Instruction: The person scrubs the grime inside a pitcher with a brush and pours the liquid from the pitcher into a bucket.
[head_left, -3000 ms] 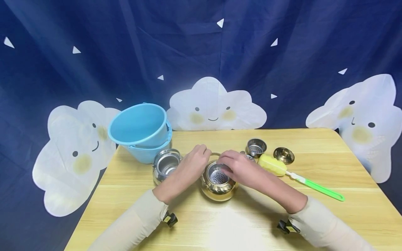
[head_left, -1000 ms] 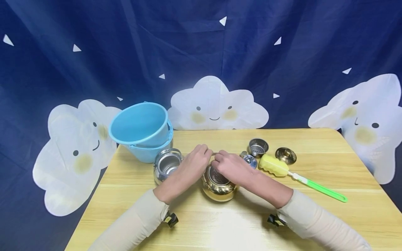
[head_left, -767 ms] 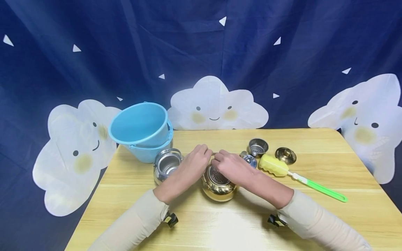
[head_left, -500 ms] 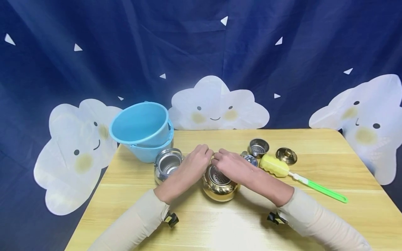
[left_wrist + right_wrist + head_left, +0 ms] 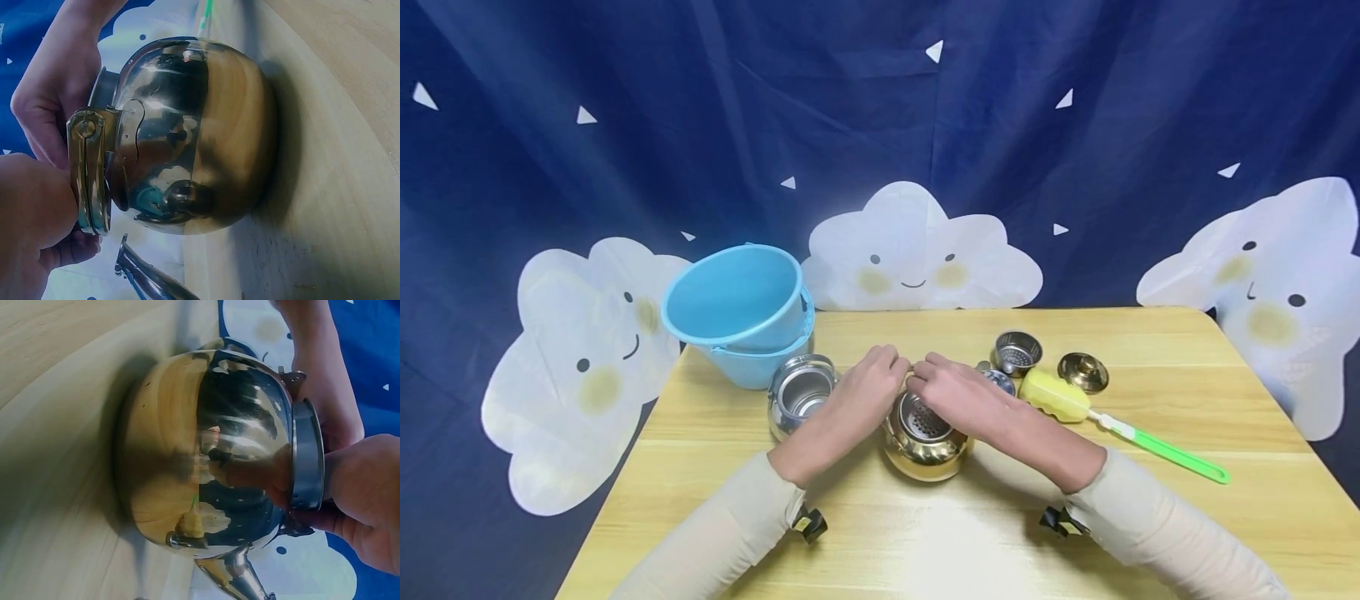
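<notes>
Plainly, the left hand [image 5: 871, 385] has its fingers curled round the folded handle [image 5: 97, 169] of the gold teapot [image 5: 928, 462]. Close against it, the right hand [image 5: 951, 396] bends its fingers over the far edge of the mouth — its fingertips are hidden, so I cannot tell whether they pinch the handle or the perforated strainer [image 5: 923, 417]. That strainer sits in the mouth, its rim standing above the body. The teapot stands upright on the wooden table [image 5: 970, 533], in front of the person. To its left is an open silver kettle [image 5: 802, 395], with stacked blue buckets [image 5: 730, 292] behind. On the right lie a silver lid [image 5: 1000, 382], a second strainer [image 5: 1017, 352], a gold lid [image 5: 1084, 372] and a yellow sponge brush [image 5: 1054, 396] — green-handled. Behind hangs a dark blue cloth [image 5: 850, 100] with smiling clouds.
</notes>
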`<state>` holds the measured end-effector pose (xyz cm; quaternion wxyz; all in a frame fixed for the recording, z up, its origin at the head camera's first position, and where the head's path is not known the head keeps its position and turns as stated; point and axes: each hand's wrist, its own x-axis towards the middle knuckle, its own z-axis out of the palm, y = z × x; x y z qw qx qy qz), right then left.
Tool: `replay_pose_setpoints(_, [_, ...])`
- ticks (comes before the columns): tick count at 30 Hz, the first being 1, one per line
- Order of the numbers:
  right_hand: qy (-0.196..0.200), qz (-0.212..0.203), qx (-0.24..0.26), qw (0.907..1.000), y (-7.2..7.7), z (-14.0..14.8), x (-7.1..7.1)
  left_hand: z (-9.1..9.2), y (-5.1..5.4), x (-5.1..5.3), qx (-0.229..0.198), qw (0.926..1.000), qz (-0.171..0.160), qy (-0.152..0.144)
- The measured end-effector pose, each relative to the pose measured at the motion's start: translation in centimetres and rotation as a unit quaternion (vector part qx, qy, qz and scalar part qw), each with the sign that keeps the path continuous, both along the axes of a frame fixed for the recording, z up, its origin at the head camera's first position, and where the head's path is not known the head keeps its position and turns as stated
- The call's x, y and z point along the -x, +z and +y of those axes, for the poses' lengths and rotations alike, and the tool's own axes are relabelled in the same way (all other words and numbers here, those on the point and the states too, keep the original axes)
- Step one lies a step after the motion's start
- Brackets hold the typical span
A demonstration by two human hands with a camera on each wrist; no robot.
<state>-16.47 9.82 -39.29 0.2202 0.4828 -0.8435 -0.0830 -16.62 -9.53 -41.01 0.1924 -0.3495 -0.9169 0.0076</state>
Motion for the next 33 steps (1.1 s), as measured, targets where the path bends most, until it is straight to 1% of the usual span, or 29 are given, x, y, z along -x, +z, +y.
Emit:
replay_pose_setpoints(4, [-0.002, -0.011, 0.01, 0.9999, 0.1, 0.2, 0.0, -0.1, 0.0, 0.0, -0.002, 1.0, -0.003, 0.0])
replay_pose_setpoints(9, [-0.008, -0.042, 0.032, 0.9986, 0.4, 0.4, -0.1, -0.1, 0.0, -0.1, -0.009, 0.9999, -0.005, -0.001])
replay_pose_setpoints(13, [-0.012, -0.055, 0.046, 0.9974, 0.6, 0.6, -0.1, -0.1, -0.1, 0.0, -0.009, 0.9999, -0.007, -0.001])
replay_pose_setpoints(20, [-0.011, -0.063, 0.066, 0.9958, 0.7, 0.9, -0.1, 0.0, -0.1, 0.0, -0.01, 0.9999, -0.009, 0.002])
replay_pose_setpoints(27, [-0.014, -0.074, 0.085, 0.9935, 1.1, 1.1, -0.1, 0.1, -0.2, 0.0, -0.005, 1.0, 0.004, 0.0])
replay_pose_setpoints(33, [-0.014, -0.066, 0.092, 0.9935, 1.7, 1.2, -0.2, 0.1, -0.2, 0.0, -0.003, 1.0, 0.009, 0.0])
